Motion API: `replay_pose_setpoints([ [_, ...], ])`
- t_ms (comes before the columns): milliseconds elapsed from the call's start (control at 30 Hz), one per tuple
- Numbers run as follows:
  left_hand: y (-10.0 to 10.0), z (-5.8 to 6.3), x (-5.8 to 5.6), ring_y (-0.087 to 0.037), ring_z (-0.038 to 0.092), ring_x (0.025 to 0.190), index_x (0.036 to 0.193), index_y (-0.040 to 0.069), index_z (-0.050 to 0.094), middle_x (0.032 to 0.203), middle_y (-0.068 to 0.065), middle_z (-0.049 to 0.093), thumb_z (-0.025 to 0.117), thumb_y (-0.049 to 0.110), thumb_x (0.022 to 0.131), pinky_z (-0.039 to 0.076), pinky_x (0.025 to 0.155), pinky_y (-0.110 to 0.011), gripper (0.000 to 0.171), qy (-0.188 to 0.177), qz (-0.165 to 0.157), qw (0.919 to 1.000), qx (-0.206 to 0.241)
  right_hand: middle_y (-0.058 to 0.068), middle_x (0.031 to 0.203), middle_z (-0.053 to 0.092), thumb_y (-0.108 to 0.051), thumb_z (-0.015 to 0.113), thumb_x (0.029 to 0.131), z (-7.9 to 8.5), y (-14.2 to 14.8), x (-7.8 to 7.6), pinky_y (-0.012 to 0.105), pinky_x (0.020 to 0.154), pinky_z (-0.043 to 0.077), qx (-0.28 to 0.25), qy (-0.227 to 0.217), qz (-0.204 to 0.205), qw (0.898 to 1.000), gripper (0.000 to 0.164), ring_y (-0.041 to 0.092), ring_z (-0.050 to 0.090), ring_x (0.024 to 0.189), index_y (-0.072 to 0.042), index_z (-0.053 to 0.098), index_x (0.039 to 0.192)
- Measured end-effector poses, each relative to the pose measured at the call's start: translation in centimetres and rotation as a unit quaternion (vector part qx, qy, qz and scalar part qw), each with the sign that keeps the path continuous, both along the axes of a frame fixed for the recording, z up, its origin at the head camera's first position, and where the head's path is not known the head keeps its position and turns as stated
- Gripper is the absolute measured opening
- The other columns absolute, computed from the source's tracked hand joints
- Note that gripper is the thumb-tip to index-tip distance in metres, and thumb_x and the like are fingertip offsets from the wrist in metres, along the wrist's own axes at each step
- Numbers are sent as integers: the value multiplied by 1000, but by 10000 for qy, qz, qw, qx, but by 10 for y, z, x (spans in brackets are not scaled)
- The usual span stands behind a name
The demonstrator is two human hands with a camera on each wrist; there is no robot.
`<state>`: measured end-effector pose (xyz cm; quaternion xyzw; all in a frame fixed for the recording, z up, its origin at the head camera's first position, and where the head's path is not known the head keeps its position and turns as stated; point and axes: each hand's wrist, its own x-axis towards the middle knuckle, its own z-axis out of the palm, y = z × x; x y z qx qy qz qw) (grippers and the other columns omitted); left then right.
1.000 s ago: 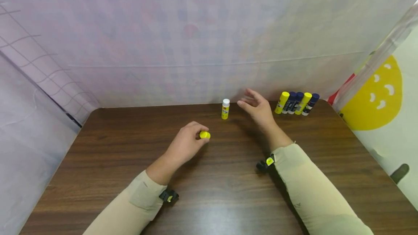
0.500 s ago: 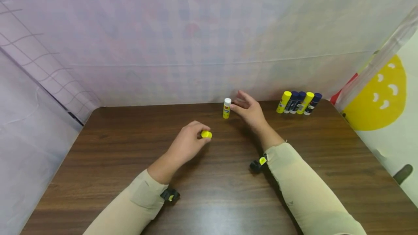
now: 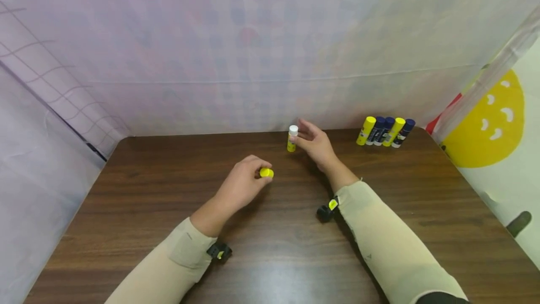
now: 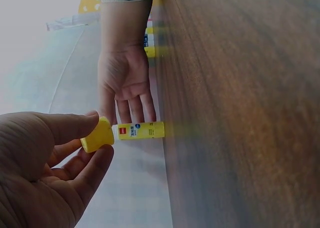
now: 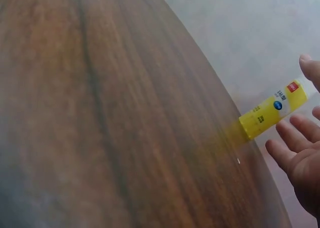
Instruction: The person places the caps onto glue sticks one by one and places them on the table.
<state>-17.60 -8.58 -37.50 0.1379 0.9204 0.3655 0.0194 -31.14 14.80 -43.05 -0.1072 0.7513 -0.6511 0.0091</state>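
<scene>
My left hand (image 3: 237, 186) pinches a yellow glue stick cap (image 3: 266, 172) between thumb and fingers, a little above the table. Behind it, an uncapped yellow glue stick (image 3: 291, 145) with a white top stands upright near the table's back edge. My right hand (image 3: 317, 150) is at this stick's right side, thumb in front near its top, the other fingers reaching behind. Seen from the right wrist, those fingers (image 5: 299, 133) are extended beside the yellow label rather than curled round it. The left wrist view has the cap (image 4: 98, 136) overlapping the stick's white end.
Several capped glue sticks (image 3: 383, 131), yellow and dark blue, stand in a tight row at the back right of the brown wooden table (image 3: 270, 257). A pale checked cloth (image 3: 211, 60) hangs along the table's back edge.
My right hand has moved left, from apart from the standing glue stick to right beside it, thumb now overlapping it. The left hand keeps holding the cap in nearly the same spot.
</scene>
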Motion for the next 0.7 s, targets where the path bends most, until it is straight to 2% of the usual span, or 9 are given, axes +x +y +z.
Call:
replay_pose_setpoints([
  [200,0,-1,-1,-20,67,104,129,8,71,125,-5,66,74,16,98,60,89,-36,32,-52,-20,10000,-28,23,149,57,-19,79,94,-3,-1,-2,48,116,48,136,-102,-94,9998,70,38,57,138,-8,47,155],
  [433,1,-1,-1,-21,67,103,128,7,71,124,-6,67,75,16,97,60,89,-36,33,24,-32,10000,-46,21,144,61,-20,79,94,-7,-3,-4,31,100,58,336,-204,0,9992,63,37,60,134,-4,54,149],
  [500,2,-1,-1,-20,67,102,128,7,71,124,-6,67,75,15,97,60,88,-35,32,50,-34,10000,-53,21,143,62,-21,79,94,-8,-3,-4,33,101,57,457,-226,3,9987,61,37,61,133,-4,55,147],
  [700,3,-2,0,-20,67,103,127,7,72,123,-6,67,76,15,96,60,89,-35,32,103,-18,9999,-14,17,145,60,-27,79,94,-10,-2,-3,49,109,52,769,-327,-36,9965,59,37,59,133,-4,58,144],
])
